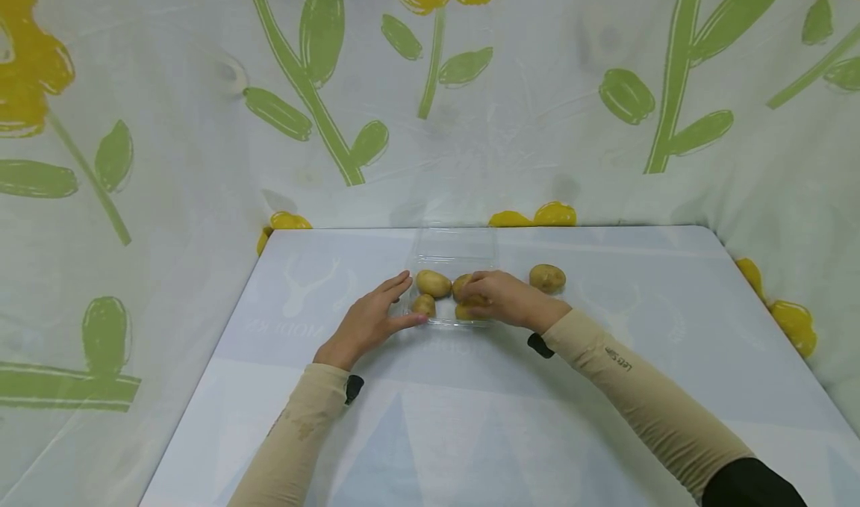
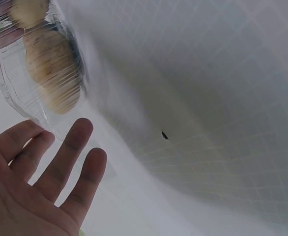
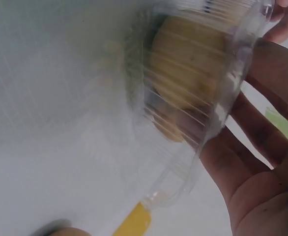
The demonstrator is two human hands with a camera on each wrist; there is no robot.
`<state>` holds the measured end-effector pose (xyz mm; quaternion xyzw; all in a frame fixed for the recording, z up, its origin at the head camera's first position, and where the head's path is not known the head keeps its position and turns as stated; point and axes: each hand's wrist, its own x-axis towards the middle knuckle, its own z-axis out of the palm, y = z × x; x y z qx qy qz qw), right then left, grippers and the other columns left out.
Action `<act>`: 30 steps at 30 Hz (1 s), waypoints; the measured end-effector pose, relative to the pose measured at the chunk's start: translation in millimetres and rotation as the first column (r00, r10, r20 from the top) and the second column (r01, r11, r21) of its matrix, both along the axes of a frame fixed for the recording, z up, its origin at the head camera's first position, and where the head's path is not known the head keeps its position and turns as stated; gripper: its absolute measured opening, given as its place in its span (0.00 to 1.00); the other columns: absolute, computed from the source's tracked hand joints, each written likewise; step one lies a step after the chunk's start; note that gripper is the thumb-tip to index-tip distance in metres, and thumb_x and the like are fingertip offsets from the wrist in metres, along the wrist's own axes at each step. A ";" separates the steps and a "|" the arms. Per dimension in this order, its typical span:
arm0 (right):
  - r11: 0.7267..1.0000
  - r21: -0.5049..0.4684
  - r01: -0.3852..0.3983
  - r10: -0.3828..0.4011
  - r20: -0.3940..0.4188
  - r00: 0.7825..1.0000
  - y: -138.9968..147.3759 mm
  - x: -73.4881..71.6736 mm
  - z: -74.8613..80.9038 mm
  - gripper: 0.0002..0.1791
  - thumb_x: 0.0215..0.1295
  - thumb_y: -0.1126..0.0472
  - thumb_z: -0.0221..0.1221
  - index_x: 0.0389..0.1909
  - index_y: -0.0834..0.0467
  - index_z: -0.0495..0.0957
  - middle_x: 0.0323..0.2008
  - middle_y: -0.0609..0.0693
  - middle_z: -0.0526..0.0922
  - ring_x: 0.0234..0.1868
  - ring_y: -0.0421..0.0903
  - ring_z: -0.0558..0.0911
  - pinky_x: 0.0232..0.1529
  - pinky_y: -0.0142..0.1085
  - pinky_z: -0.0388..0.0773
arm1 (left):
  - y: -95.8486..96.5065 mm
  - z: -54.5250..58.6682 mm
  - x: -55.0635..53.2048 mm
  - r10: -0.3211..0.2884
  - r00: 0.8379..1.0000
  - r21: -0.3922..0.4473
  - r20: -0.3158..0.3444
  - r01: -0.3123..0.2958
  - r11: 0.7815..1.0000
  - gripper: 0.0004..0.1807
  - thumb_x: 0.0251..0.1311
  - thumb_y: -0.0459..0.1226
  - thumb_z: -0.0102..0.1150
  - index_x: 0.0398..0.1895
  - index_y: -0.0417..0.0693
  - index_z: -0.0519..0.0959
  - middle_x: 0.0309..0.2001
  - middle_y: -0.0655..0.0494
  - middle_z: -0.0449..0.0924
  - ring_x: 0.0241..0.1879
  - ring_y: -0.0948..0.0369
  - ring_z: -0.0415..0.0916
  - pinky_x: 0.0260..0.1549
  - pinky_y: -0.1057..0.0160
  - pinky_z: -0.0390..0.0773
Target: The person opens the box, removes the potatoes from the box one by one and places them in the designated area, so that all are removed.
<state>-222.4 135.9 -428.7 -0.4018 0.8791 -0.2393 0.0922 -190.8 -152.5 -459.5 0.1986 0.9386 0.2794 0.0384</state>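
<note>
In the head view, a clear plastic clamshell container lies with its lid folded back. Several potatoes sit inside, among them one at back left and one at front left. My left hand is at the container's left side, thumb along the front rim and fingers extended; in the left wrist view some fingertips touch the clear wall. My right hand reaches over the right side, its fingers and thumb around a potato at the front right. The wall and motion blur partly hide those fingertips in the right wrist view.
One loose potato lies on the white table to the right of the container. Behind the table's back edge hangs a pale curtain printed with yellow flowers and green leaves.
</note>
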 end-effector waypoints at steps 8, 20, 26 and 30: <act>0.998 -0.052 -0.034 0.032 -0.028 0.999 -7.1 1.7 -5.4 0.11 0.66 0.60 0.68 0.47 0.58 0.88 0.47 0.49 0.86 0.49 0.44 0.83 0.53 0.38 0.81 | -0.5 0.6 0.1 0.004 1.000 0.001 0.009 -0.004 1.000 0.49 0.58 0.63 0.65 0.78 0.50 0.63 0.78 0.62 0.56 0.76 0.58 0.57 0.71 0.50 0.62; 0.999 0.021 -0.027 0.027 0.004 1.000 -16.0 -0.3 -5.4 0.15 0.68 0.59 0.66 0.52 0.60 0.85 0.50 0.50 0.84 0.49 0.46 0.82 0.54 0.40 0.80 | -0.9 1.3 0.1 0.002 1.000 0.007 0.010 -0.002 1.000 0.50 0.57 0.65 0.64 0.77 0.49 0.63 0.78 0.62 0.56 0.75 0.58 0.57 0.71 0.50 0.62; 0.999 0.041 -0.021 0.019 0.051 0.999 -17.7 -2.2 -5.7 0.17 0.69 0.58 0.66 0.55 0.60 0.84 0.52 0.51 0.82 0.51 0.46 0.80 0.57 0.40 0.79 | -0.2 2.0 0.6 -0.002 1.000 0.012 0.012 0.002 1.000 0.51 0.57 0.66 0.62 0.78 0.49 0.63 0.78 0.62 0.56 0.75 0.58 0.57 0.71 0.49 0.63; 1.000 0.020 -0.015 0.014 0.068 0.998 -16.6 -2.6 -7.3 0.18 0.69 0.58 0.66 0.56 0.60 0.84 0.54 0.51 0.82 0.54 0.47 0.80 0.58 0.41 0.78 | 0.4 1.5 0.2 -0.002 1.000 0.011 0.009 0.002 1.000 0.51 0.58 0.66 0.63 0.77 0.47 0.64 0.78 0.61 0.56 0.75 0.57 0.57 0.71 0.49 0.63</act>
